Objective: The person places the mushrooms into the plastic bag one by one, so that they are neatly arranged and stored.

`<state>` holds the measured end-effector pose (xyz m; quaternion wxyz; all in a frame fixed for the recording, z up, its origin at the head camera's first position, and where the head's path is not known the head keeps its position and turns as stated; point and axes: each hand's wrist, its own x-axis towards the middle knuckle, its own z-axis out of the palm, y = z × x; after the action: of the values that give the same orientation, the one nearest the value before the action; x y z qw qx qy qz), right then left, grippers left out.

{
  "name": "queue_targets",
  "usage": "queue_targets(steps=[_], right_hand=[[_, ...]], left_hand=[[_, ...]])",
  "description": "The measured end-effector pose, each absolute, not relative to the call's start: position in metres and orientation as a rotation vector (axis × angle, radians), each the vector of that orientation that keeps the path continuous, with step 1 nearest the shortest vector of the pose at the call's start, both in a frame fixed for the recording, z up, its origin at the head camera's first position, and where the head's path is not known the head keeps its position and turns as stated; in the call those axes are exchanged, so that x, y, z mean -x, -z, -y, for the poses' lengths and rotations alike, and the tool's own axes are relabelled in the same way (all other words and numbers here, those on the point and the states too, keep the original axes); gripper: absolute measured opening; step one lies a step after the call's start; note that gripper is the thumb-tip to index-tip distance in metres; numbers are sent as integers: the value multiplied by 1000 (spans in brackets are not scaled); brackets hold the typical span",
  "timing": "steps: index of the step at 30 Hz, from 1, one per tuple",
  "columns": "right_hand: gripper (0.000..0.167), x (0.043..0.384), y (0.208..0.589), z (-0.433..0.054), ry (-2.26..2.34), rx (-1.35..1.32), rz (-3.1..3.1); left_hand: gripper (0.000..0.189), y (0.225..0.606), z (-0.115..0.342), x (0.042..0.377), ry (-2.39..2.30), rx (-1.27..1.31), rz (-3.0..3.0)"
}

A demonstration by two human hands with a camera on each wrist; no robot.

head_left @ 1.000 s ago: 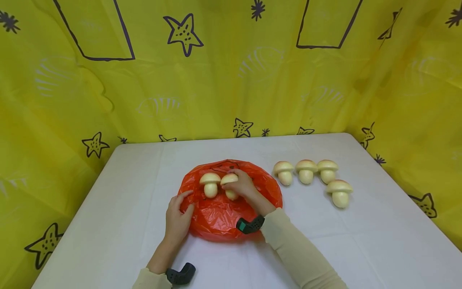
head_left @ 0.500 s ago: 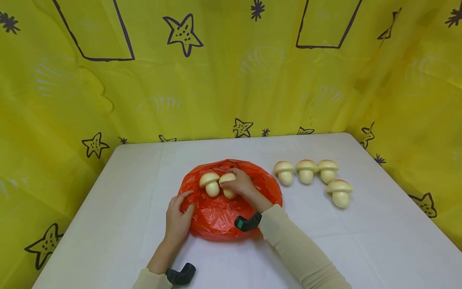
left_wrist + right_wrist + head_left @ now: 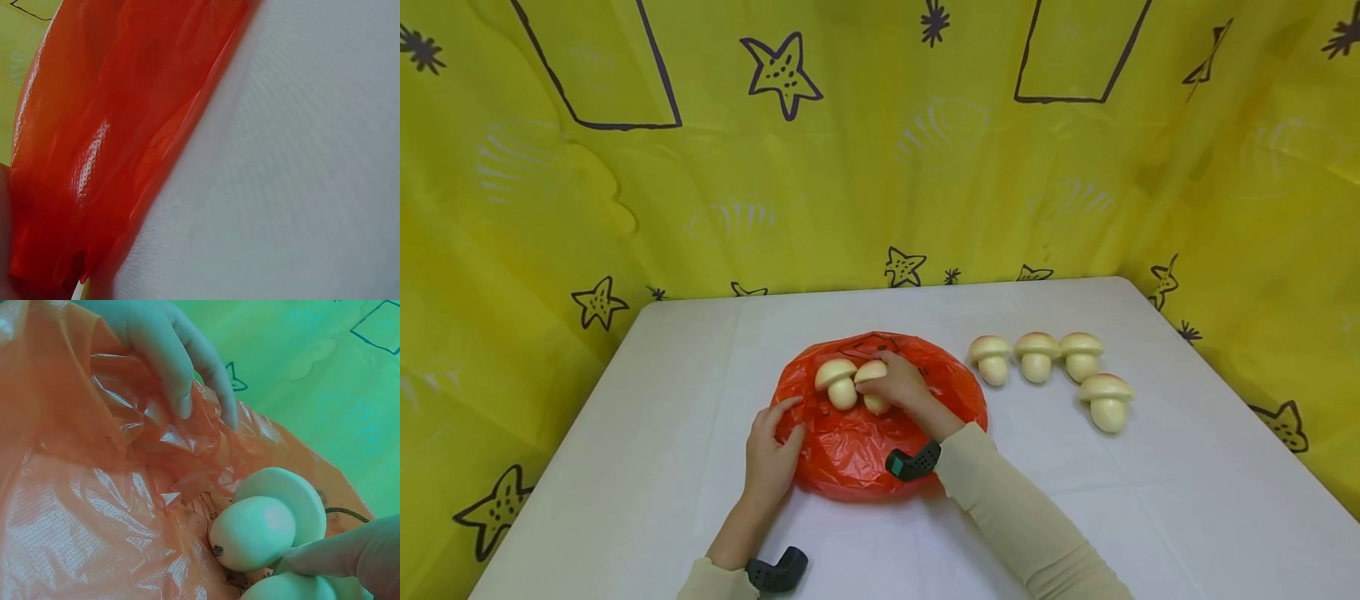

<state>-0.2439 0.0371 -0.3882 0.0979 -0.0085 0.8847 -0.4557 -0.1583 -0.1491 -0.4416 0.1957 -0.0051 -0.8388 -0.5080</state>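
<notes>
A red plastic bag spreads in a round, open shape on the white table. Two cream toy mushrooms lie side by side in it. My right hand pinches the right mushroom, thumb on its near side, partly covering its cap. Tilted against that one is the left mushroom, its dark stem tip showing in the right wrist view. At the bag's left rim, my left hand grips the plastic, fingers hooked over the edge. Red plastic fills much of the left wrist view, with the hand barely showing.
Several more toy mushrooms stand on the table right of the bag. Behind the table hangs a yellow curtain with star and shell drawings. A dark cord runs beside the mushrooms inside the bag.
My right hand has shifted slightly left with its mushroom, up against the other one, whose stem has swung a little to the right. The left hand has stayed on the bag's rim.
</notes>
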Motion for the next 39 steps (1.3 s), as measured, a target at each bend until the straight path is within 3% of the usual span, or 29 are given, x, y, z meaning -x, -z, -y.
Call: queue_targets(steps=[12, 23, 39], right_hand=[[69, 239, 383, -41, 1310, 70, -2657], [56, 220, 351, -67, 1376, 212, -2689], [56, 206, 337, -107, 1669, 269, -2362]], left_hand=[[33, 441, 149, 159, 1465, -24, 2389], [33, 440, 150, 158, 1468, -25, 2398], [32, 440, 150, 157, 1451, -15, 2391]])
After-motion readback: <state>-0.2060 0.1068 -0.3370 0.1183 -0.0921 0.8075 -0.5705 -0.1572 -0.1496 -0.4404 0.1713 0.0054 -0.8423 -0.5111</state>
